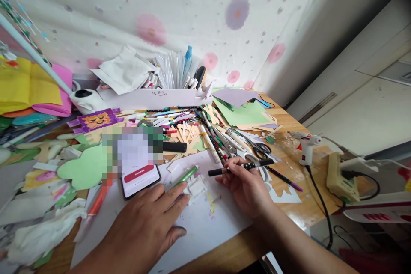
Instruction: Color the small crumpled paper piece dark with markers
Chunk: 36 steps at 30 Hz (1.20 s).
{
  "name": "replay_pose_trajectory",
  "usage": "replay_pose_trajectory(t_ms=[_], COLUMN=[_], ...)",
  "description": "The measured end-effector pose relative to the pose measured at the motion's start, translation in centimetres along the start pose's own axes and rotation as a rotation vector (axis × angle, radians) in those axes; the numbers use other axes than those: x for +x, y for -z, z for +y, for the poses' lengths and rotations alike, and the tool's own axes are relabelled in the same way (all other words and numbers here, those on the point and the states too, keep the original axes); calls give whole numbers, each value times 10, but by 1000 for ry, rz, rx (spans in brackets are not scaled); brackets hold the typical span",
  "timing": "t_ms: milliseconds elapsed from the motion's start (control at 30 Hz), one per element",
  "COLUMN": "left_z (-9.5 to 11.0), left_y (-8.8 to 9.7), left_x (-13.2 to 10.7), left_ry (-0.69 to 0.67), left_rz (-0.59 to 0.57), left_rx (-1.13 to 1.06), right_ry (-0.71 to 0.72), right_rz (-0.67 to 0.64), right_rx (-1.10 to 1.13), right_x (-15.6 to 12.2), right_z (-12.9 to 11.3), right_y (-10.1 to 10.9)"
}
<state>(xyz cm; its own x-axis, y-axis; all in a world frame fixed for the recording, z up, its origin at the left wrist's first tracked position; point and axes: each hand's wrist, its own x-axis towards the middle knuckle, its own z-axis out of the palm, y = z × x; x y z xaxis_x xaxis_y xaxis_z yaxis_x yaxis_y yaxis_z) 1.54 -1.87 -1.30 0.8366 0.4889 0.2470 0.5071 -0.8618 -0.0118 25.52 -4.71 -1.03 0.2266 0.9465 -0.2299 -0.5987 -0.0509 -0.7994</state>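
My right hand (pixel 245 184) pinches a black marker (pixel 220 171) with a white-dotted barrel, held level above the paper. Spread flat over a white sheet (pixel 208 222), my left hand (pixel 147 218) has its fingers stretched out. Close to its fingertips lies a green marker (pixel 188 175); whether they touch it I cannot tell. Beyond that, a small white cut-out piece (pixel 196 188) rests on the sheet, with yellow and purple marks around it. A phone (pixel 141 182) with a lit screen, partly blurred, lies just past my left knuckles. An orange marker (pixel 98 201) is to its left.
Scissors (pixel 261 150), pens and paper scraps are heaped behind my right hand. A glue gun (pixel 308 147) stands at right near a power strip (pixel 342 180), its cable hanging over the edge. A white box (pixel 154 98) of pens stands behind; crumpled tissue (pixel 41 235) lies left.
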Motion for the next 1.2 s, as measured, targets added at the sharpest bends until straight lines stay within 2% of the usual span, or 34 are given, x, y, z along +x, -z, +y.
replay_pose_trajectory(t_ms=[67,133,300,400,533,667,733,800,900,1033,1200], left_z=[0,0,4,9,15,9,2,-3,-2,5,4], left_y=[2,6,19,23,26,32,36,40,40,30,17], left_x=[0,1,7,8,6,2,1,1,4,6,2], left_ry=[-10,12,131,126,160,262,347,404,339,72,14], left_rz=[17,70,227,233,178,80,38,23,29,74,77], left_rx=[-27,-112,-359,-397,-464,-609,-693,-733,-661,-490,-343], right_ry=[47,70,-27,-65,-121,-145,-84,35,57,-18,-106], right_rz=[5,-52,-392,-488,-432,-347,-266,-174,-177,-222,-241], right_rx=[-64,-118,-271,-275,-216,-174,-106,-62,-102,-78,-70], right_x=[3,0,-17,-22,-24,-20,-14,-8,-5,-5,1], right_z=[-8,-12,-2,10,20,13,4,-6,-12,0,14], right_y=[7,9,-6,-18,-31,-38,-37,-34,-31,-32,-29])
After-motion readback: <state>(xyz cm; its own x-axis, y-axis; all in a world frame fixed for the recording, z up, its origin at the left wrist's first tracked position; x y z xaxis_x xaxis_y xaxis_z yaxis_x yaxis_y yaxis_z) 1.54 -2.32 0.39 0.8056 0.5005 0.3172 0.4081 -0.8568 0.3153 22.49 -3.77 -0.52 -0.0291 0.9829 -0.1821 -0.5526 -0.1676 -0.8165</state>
